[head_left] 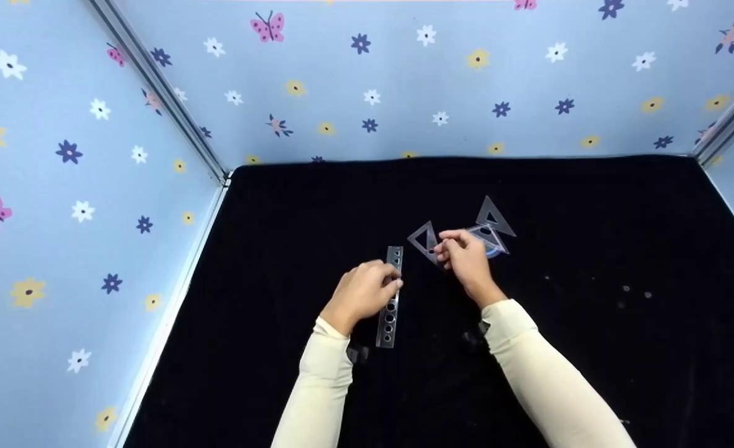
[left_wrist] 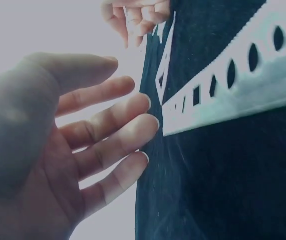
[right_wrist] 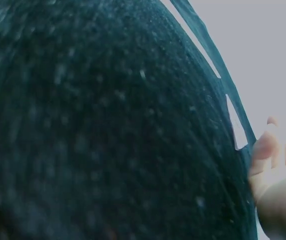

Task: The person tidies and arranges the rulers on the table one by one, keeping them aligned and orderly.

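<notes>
A clear plastic stencil ruler [head_left: 389, 323] with cut-out holes lies lengthwise on the black table. Over it hovers my left hand [head_left: 362, 291]; in the left wrist view its fingers [left_wrist: 115, 132] are spread loosely, apart from the ruler [left_wrist: 243, 80]. My right hand [head_left: 466, 258] is held above a clear set square [head_left: 418, 236], fingers loosely bent with nothing between them. Just behind that hand, a clear piece with a blue curved edge [head_left: 494, 252] is partly covered. A second set square [head_left: 496, 219] lies beyond it. The right wrist view catches only part of the right hand [right_wrist: 280, 185].
Black cloth [head_left: 280, 249] covers the table. A flower-patterned panel [head_left: 404, 74] stands along the back, another panel [head_left: 43, 249] on the left, with metal posts at the corners. Several small pale specks [head_left: 637, 292] show on the cloth to the right.
</notes>
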Available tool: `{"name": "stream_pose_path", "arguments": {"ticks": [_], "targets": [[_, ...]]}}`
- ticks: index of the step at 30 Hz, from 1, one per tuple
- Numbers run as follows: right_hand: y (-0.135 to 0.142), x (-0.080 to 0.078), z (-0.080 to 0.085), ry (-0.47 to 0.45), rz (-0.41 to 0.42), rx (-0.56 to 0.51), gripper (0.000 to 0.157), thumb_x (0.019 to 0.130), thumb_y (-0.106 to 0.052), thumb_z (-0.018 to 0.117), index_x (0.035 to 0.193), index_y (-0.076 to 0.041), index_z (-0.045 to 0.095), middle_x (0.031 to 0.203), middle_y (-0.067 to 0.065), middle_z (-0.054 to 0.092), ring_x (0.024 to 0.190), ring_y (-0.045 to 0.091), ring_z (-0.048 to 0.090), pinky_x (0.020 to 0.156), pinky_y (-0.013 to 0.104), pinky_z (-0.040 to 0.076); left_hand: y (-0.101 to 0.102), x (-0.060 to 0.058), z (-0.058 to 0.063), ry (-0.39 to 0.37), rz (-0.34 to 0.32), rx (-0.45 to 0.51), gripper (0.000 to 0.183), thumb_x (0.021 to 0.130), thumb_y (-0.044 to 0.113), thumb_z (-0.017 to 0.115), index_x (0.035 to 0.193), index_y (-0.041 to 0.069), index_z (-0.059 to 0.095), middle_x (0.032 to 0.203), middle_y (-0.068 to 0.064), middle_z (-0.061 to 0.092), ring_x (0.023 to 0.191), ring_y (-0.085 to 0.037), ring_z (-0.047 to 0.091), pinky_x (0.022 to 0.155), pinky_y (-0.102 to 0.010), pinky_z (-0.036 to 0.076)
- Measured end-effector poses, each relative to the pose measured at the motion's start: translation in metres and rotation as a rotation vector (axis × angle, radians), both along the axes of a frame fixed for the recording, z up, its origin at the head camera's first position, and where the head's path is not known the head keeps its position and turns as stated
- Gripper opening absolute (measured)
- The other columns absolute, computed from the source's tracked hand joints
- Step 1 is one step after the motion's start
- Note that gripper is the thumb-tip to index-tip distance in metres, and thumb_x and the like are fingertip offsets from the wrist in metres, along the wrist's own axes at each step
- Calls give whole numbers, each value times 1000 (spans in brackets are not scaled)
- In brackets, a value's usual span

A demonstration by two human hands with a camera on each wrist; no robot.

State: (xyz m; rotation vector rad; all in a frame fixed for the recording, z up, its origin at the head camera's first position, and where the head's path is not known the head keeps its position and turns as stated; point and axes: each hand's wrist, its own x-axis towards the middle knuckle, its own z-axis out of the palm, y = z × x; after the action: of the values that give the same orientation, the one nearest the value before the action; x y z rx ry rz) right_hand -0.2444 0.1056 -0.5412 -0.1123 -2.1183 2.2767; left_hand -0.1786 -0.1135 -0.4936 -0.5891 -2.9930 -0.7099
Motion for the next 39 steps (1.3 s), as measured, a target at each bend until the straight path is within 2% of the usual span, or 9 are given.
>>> {"name": "stream_pose_path", "arguments": {"ticks": [5,7,12,14,16,19,23,32,39], "targets": [[7,2,2,-54,49,93,25,93,6,51,113,13,61,89,24,69,61,13,62,49,22,46,6,-12,1,-89,12,-2,25,95,34,63,110,20,76,97,7,67,88,-16,66,77,-41,54],[9,6,8,-66,71,122,24,93,5,51,113,13,62,92,26,68,63,14,63,50,22,47,8,-16,1,-108,13,-6,25,95,35,63,110,20,76,99,6,68,90,-16,66,78,-42,53],[14,11,10,-66,99,179,24,94,2,51,112,11,63,87,18,69,64,14,64,51,24,49,10,-24,0,-164,-12,70,25,95,33,63,111,17,76,98,6,69,87,-13,64,80,-40,52],[17,12,6,-81,97,198,25,93,0,52,112,10,64,84,13,70,62,14,65,50,24,49,12,-28,-2,-193,-20,96,26,96,32,64,113,16,75,99,5,70,89,-13,64,82,-39,52],[19,16,7,-102,92,223,25,93,-2,52,112,9,64,82,11,70,60,14,65,49,24,48,14,-30,-4,-212,-23,96,26,96,31,64,114,15,75,102,4,71,92,-14,65,84,-39,52],[22,20,8,-124,77,255,23,93,-3,53,109,8,66,78,8,69,57,14,64,46,23,47,18,-34,-5,-194,-15,52,26,96,31,64,114,16,75,107,2,71,98,-17,65,87,-40,51],[25,21,7,-124,69,272,21,94,-4,54,106,7,68,76,7,68,57,13,64,46,23,47,23,-41,-3,-139,1,10,26,96,33,63,113,17,75,106,1,68,98,-20,65,86,-42,52],[27,20,-3,-120,17,225,15,95,-3,58,98,8,67,72,12,67,53,14,62,47,26,52,28,-56,-9,-99,-7,38,24,96,31,62,110,18,76,99,3,65,92,-17,62,85,-38,50],[27,21,-2,-132,69,257,13,90,4,59,100,9,66,75,12,67,58,16,65,56,29,58,32,-64,-11,-78,51,23,21,95,31,63,106,20,77,100,2,68,95,-20,65,86,-40,51]]}}
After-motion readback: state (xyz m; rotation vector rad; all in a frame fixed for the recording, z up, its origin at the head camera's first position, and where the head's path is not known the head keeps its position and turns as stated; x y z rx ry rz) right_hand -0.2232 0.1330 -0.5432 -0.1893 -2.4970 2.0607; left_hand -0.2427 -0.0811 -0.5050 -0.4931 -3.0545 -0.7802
